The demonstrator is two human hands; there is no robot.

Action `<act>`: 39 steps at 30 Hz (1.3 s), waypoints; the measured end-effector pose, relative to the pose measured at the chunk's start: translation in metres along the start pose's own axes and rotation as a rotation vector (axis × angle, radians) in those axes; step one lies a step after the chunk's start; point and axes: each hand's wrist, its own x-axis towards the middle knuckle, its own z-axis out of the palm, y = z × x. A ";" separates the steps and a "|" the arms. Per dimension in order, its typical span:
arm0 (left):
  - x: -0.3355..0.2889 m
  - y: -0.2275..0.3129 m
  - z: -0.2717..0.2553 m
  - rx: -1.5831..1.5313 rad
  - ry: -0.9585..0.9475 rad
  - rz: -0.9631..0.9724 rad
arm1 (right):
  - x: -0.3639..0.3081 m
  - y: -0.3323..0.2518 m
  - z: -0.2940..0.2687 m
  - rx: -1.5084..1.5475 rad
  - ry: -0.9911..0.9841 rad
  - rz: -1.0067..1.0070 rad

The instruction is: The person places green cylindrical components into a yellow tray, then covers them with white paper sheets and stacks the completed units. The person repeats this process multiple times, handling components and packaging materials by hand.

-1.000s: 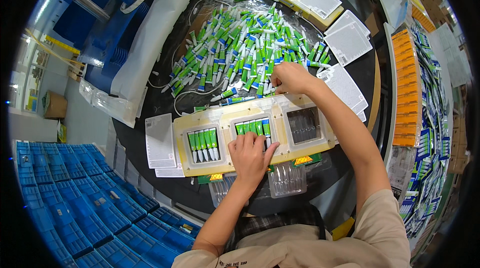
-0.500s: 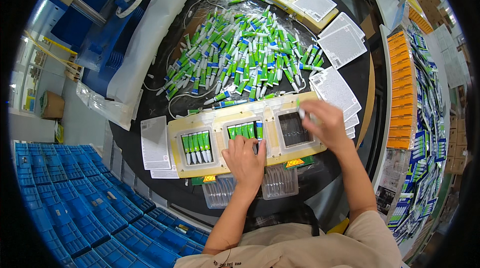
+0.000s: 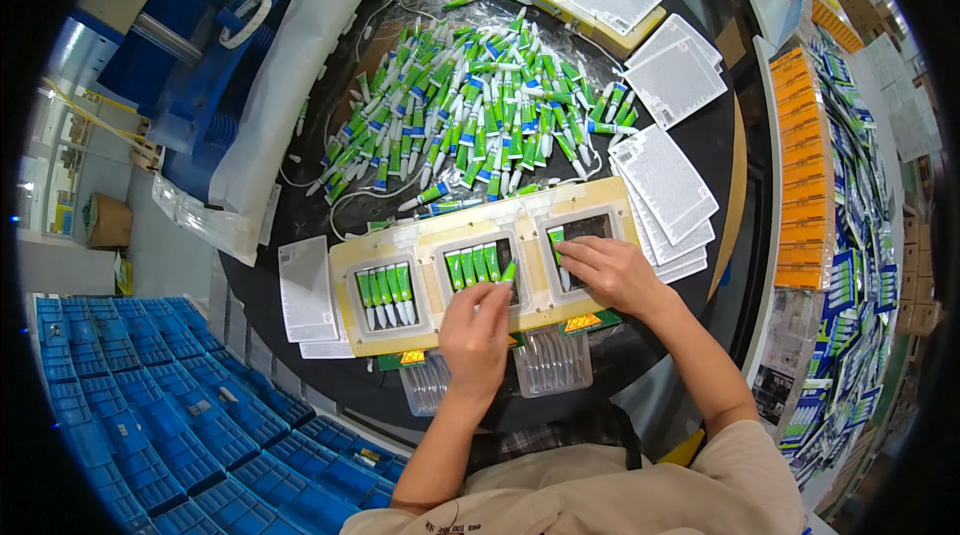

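Observation:
A long pale-yellow fixture (image 3: 395, 343) with three windows lies across the near side of the dark round table. Its left blister cavity (image 3: 350, 297) holds a row of green tubes with white caps (image 3: 385, 287), and the middle one holds a similar row (image 3: 470, 265). My left hand (image 3: 476, 340) is closed, pinching a green glue-like tube (image 3: 509, 273) at the right end of the middle cavity. In the right cavity stands a single green tube (image 3: 557, 243). The fingers of my right hand (image 3: 618, 275) are closed round that tube's right side, partly hiding the cavity.
A big heap of green, white and blue tubes (image 3: 470, 115) lies beyond the fixture. Printed cards (image 3: 665, 180) are stacked at right and left. Clear blister trays (image 3: 553, 360) lie at the near edge. Another card-topped fixture (image 3: 650, 30) stands at the back; blue bins (image 3: 180, 415) fill the lower left.
My right hand has come down and left with a tube, which now stands in the right cavity. My left hand has drawn back slightly and now pinches a tilted tube at the middle cavity.

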 end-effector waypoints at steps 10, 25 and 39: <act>-0.005 -0.014 0.012 0.114 -0.267 0.222 | 0.075 0.083 0.027 -0.207 -0.057 0.738; 0.002 -0.039 0.003 0.281 -0.576 0.243 | -0.009 -0.062 0.010 -0.003 0.358 0.621; 0.146 -0.146 -0.017 0.197 -0.478 -0.181 | 0.098 0.088 0.022 -0.210 -0.084 0.898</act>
